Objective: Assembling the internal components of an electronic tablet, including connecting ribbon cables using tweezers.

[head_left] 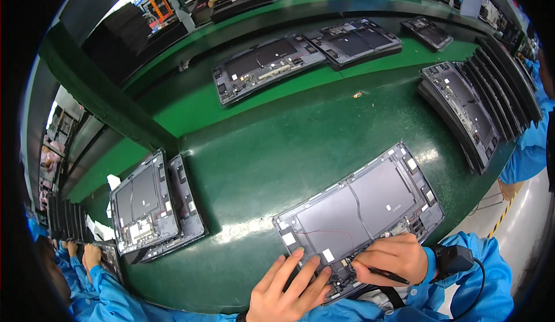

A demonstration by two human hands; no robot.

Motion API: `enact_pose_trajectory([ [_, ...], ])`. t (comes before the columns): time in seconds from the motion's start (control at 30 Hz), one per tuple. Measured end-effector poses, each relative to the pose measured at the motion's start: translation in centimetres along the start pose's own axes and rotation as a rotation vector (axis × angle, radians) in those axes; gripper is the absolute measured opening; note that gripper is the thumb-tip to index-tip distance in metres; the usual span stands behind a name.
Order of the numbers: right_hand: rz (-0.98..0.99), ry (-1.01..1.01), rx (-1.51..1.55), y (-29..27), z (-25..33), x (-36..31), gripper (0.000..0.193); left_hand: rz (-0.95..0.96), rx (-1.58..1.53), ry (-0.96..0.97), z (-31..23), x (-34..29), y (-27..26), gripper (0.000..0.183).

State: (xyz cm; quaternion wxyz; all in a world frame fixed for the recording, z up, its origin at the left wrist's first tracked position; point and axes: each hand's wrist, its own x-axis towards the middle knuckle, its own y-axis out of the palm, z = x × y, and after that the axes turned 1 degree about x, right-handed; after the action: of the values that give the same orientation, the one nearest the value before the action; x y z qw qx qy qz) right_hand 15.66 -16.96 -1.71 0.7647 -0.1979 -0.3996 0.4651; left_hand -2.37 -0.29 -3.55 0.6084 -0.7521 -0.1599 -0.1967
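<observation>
Fingers point(302, 275) splayed, the left hand point(280, 300) braces an opened tablet point(334, 216); the right hand point(399, 256) pinches a dark tool point(389, 274), likely mid-assembly, next needing precision.

In the lower middle of the frame, the left hand point(283, 294) touched a flat, open, grey device point(326, 215). At the lower right, the right hand point(399, 257) held a thin black pen-shaped tool point(389, 274) over it.
</observation>
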Motion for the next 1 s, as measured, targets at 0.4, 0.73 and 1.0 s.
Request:
enact_pose_trajectory([
  [0.4, -0.003, 0.05, 0.278, 0.1, -0.1, 1.0, 0.012, 0.093, -0.337, -0.261, 0.4, 1.2, -0.1, 0.024],
  [0.73, 0.095, 0.144, 0.473, 0.4, -0.8, 1.4, 0.01, -0.019, -0.3, -0.287, -0.3, 0.2, -0.5, 0.022],
  [1.0, 0.085, 0.23, 0.53, 0.7, -0.1, 1.8, 0.008, -0.008, -0.252, -0.203, 0.1, 0.2, -0.5, 0.023],
])
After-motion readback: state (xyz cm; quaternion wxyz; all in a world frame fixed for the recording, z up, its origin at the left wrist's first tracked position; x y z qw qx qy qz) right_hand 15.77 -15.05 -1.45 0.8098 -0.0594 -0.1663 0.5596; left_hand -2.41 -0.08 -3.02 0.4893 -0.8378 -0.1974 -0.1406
